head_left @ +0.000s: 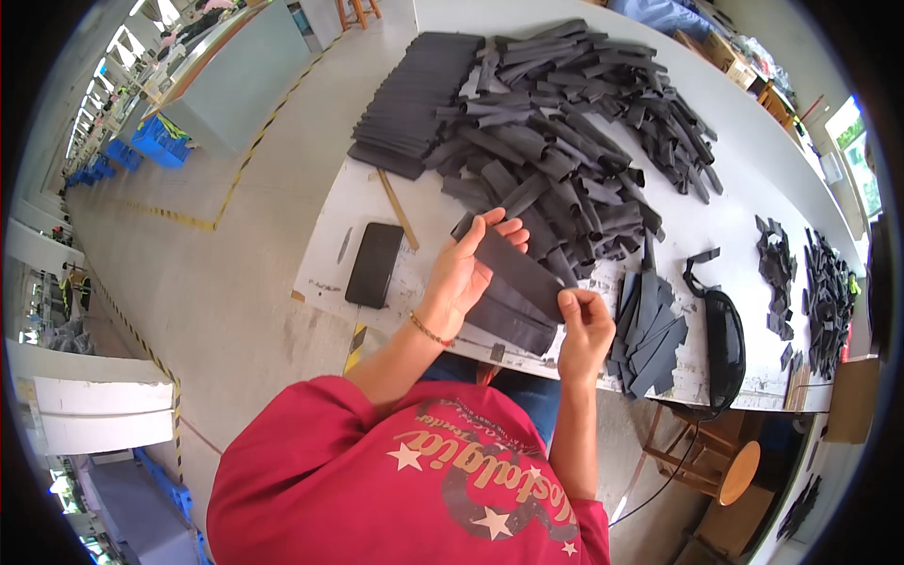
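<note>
A flat black fabric strip (521, 270) stretches between my two hands over the near edge of the white table. My left hand (463, 275) grips its upper left end, thumb on top and fingers partly curled around it. At the lower right corner, my right hand (586, 331) pinches the strip between thumb and fingers. Beneath it lie more black fabric pieces (508, 318), partly covered by the held strip. Just beyond my hands spreads a big heap of curled black strips (574, 179). Right of my right hand, flat black pieces (650, 330) fan out over the table edge.
Neatly layered black strips (414, 99) occupy the table's far left. A black phone (374, 266) and a thin wooden stick (398, 210) lie left of my hands. To the right stand a black curved object (723, 348) with a cable and, below, a wooden stool (739, 473).
</note>
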Demonstrator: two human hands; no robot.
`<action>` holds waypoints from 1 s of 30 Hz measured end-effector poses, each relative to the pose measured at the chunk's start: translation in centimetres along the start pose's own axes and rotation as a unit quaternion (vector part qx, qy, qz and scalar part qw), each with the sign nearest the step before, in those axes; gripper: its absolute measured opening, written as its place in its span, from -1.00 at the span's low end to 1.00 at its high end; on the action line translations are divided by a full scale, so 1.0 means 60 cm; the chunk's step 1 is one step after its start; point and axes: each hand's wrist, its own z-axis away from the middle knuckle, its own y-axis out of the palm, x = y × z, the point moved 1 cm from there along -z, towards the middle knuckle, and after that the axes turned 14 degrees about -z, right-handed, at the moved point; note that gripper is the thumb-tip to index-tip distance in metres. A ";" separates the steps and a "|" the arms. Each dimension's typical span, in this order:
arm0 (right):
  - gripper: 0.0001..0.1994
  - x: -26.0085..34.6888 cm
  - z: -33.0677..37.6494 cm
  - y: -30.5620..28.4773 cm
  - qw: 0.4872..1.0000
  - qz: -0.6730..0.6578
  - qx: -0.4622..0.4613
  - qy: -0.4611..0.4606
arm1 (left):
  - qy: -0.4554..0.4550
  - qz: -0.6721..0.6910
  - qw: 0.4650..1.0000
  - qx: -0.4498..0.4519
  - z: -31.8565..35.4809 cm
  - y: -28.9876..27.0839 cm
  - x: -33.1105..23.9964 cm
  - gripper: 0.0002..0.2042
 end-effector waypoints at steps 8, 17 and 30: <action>-0.83 -0.073 -0.027 -0.054 0.995 0.099 -0.020 0.014 | 0.127 -0.558 0.809 -0.134 0.024 -0.054 0.005 -0.80; -0.81 -0.082 -0.010 -0.082 0.919 0.378 -0.053 -0.101 | 0.286 -0.622 0.705 -0.182 -0.113 -0.051 -0.021 -0.85; -0.70 -0.028 -0.044 -0.316 0.681 0.686 -0.247 0.070 | -0.103 -0.598 0.794 -0.048 -0.234 -0.077 -0.020 -0.77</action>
